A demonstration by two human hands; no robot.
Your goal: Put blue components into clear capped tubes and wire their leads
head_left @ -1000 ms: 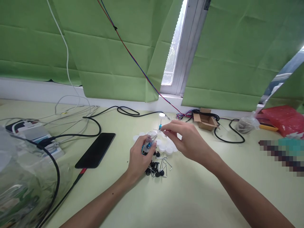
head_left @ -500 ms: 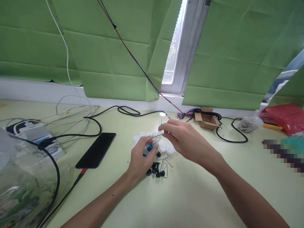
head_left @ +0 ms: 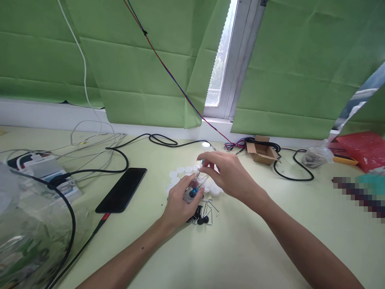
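My left hand point(head_left: 179, 204) is closed around a small clear plastic container point(head_left: 187, 196). Against it, at the thumb, lies a blue-ended piece with a bent metal wire point(head_left: 195, 192). My right hand point(head_left: 231, 172) pinches a thin piece with a blue part point(head_left: 203, 161) just above the container; its exact kind is too small to make out. Several white round caps point(head_left: 215, 190) lie on the table around and beyond both hands. Below the left hand sit black round-headed pieces point(head_left: 200, 221) and bent metal rods point(head_left: 214, 207) in a loose pile.
A black phone point(head_left: 122, 190) with a cable plugged in lies to the left, near a power strip point(head_left: 63, 176) and clear plastic bags point(head_left: 39, 241). Farther back are an open cardboard box point(head_left: 262, 152), black cables point(head_left: 164, 140) and a red bag point(head_left: 363, 150) at right.
My right hand has shifted slightly left, closer over the container, its fingers more bent. My left hand has tilted the container, so more of it shows, and moved slightly.
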